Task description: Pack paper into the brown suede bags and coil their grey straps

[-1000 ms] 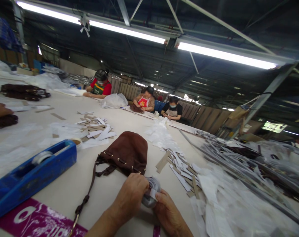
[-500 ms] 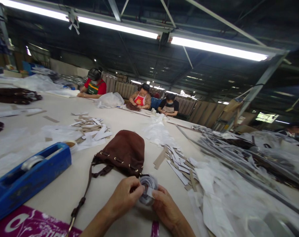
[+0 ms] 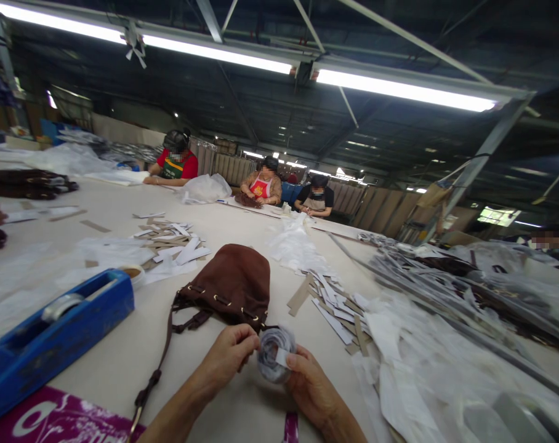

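My right hand (image 3: 309, 384) holds a round coil (image 3: 266, 369) of greyish, translucent-looking wrap, with the thumb on a small white piece (image 3: 282, 357) across its side. Just left of the coil, my left hand (image 3: 228, 354) has its thumb and fingertips pinched together; what lies between them, if anything, is too small to make out. Behind both hands lies a dark brown drawstring bag (image 3: 236, 280) with gold-coloured eyelets. Its strap (image 3: 162, 351) trails down to the left across the pale tabletop (image 3: 178, 375).
A blue tape dispenser (image 3: 76, 335) stands at left, on or beside a purple printed sheet (image 3: 53, 418). Paper strips (image 3: 178, 240) lie beyond it, more strips (image 3: 337, 314) at right. Plastic wrap (image 3: 422, 357) covers the right side. Several co-workers (image 3: 180, 160) sit across the table.
My left hand has drawn back a little to the left, away from the coil's middle. The right hand still holds the coil in nearly the same place.
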Demonstrator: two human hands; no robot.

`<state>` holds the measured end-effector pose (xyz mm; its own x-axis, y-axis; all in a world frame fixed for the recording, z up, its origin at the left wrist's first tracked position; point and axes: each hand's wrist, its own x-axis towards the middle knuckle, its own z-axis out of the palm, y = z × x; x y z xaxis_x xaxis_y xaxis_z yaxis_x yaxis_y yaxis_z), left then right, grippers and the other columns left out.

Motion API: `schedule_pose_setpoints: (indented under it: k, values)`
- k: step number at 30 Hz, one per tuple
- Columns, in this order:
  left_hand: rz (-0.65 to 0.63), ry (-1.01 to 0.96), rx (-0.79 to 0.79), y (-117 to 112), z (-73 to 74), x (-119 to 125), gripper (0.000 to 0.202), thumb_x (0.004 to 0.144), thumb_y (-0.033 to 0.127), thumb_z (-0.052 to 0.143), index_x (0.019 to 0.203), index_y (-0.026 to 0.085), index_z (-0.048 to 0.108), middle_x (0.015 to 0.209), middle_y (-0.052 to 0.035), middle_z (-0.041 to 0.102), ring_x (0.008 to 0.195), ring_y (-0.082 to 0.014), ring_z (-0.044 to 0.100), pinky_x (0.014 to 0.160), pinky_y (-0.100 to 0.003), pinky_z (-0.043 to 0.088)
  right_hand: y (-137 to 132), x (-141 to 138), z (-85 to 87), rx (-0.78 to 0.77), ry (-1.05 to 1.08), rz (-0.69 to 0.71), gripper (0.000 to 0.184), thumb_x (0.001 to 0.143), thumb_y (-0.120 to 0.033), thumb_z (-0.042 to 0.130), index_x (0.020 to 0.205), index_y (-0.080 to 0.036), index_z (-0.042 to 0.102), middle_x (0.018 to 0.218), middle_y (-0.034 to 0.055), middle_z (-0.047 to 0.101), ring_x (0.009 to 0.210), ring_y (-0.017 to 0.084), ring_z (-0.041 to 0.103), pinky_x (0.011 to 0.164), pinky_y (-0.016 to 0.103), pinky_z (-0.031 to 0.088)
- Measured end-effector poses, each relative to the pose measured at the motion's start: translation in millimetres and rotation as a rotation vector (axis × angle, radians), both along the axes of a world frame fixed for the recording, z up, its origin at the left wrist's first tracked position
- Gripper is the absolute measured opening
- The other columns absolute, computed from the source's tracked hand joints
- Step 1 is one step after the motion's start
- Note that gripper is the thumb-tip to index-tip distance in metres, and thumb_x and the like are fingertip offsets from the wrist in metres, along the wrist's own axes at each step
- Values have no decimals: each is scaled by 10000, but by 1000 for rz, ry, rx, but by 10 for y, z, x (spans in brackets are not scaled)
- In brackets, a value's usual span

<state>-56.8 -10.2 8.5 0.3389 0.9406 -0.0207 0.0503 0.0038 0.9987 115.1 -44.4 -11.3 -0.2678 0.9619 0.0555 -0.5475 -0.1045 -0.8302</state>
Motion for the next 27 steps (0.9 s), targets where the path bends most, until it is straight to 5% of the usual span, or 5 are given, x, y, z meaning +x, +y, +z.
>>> schedule_pose_setpoints:
  k: [11, 16, 21, 27]
  values:
    - [16, 105, 188, -107, 133, -2, 120, 651, 266, 506, 706, 167, 545, 612, 43, 474, 608, -120, 426, 555, -231, 311, 1, 3, -12, 6, -18, 1, 348, 674, -267, 756, 972, -100, 691, 804, 82, 707, 811, 225, 639, 832, 381, 477]
    - [27, 2, -6, -82, 81, 50, 313, 702, 471, 489, 562, 194, 448, 413, 78, 358, 393, -71, 289, 416, -212, 190, -4, -36, 41, 18, -49, 9, 356, 650, -270, 782, 949, -98, 695, 798, 81, 702, 795, 224, 632, 835, 384, 464]
    - [-7, 31, -251, -77, 22, 95, 604, 638, 787, 421, 574, 189, 482, 364, 50, 425, 292, -62, 287, 332, -198, 139, -21, -55, 47, 76, -106, 26, 366, 652, -273, 783, 964, -105, 691, 827, 73, 694, 804, 215, 614, 792, 346, 453]
    - [22, 44, -271, -70, 4, 105, 610, 582, 803, 471, 562, 193, 462, 340, 59, 403, 285, -58, 291, 316, -186, 141, -15, -43, -8, 99, -155, 13, 355, 659, -243, 771, 981, -118, 689, 848, 60, 681, 822, 192, 583, 757, 294, 425]
